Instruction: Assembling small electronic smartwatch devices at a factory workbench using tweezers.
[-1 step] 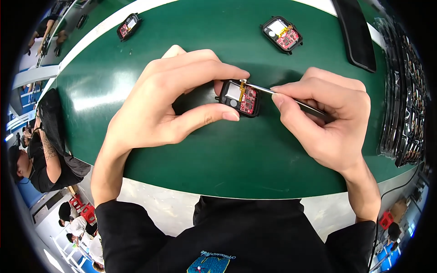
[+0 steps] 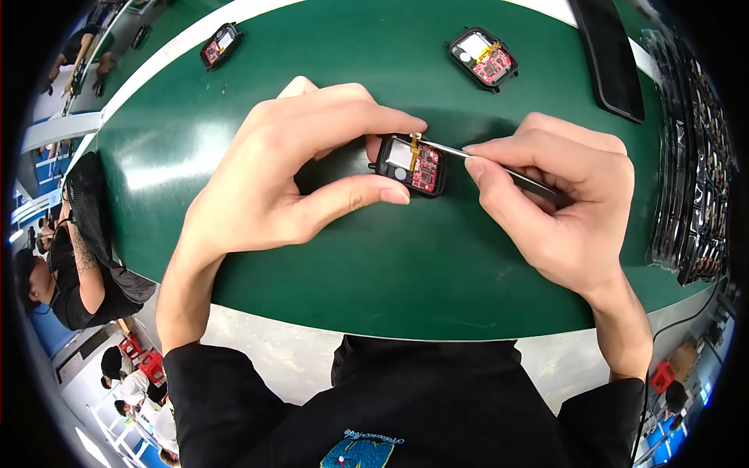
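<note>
Left hand (image 2: 273,160) grips a black case (image 2: 409,168) between thumb and fingers, red circuit board (image 2: 427,171) showing. Right hand (image 2: 573,187) pinches a slim metal tool (image 2: 449,148), tip at the case's far edge near the left index fingertip; a similar case (image 2: 484,61) lies on the worktop (image 2: 406,281) beyond the right hand.

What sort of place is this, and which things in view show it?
Probably an electronics assembly workshop, judging by the smooth green workbench, the small black rounded housing with a red circuit board, and the stacked black trays, seemingly plastic, at the right.
</note>
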Demonstrator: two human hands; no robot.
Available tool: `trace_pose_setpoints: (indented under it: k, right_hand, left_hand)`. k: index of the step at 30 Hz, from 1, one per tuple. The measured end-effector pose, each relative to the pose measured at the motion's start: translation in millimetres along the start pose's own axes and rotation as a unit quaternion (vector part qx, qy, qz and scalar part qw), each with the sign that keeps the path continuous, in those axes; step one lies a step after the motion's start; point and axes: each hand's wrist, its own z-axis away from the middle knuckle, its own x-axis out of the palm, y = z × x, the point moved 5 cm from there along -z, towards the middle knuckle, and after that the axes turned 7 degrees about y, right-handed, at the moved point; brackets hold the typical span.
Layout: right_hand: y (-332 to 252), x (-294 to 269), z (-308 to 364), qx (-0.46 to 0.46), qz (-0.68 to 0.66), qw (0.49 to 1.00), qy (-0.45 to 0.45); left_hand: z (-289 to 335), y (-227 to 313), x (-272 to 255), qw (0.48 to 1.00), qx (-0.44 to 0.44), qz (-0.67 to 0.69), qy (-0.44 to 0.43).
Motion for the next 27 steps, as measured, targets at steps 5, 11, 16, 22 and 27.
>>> trace_pose_setpoints:
  k: [5, 11, 16, 22, 27]
  right_hand:
    - [2.7, -2.9, 1.4, -0.018, -0.001, 1.0, 0.021]
    - [-4.1, -6.1, 4.0, -0.101, 0.057, 0.992, 0.053]
    - [-6.0, -1.5, 5.1, -0.125, 0.089, 0.986, 0.056]
    - [-5.7, 2.3, 5.2, -0.146, 0.092, 0.983, 0.057]
    - [-6.0, 3.1, 4.3, -0.128, 0.086, 0.987, 0.05]
  left_hand:
    - [0.9, 3.0, 2.5, 0.999, -0.028, 0.016, 0.017]
    - [1.1, 3.9, -0.2, 0.999, -0.04, 0.009, 0.026]
    - [0.1, 3.7, 0.3, 0.999, -0.038, 0.006, 0.034]
    - [-0.7, 4.0, 0.3, 0.998, -0.047, 0.007, 0.037]
    - [-1.6, -1.5, -1.1, 0.998, -0.05, 0.023, 0.024]
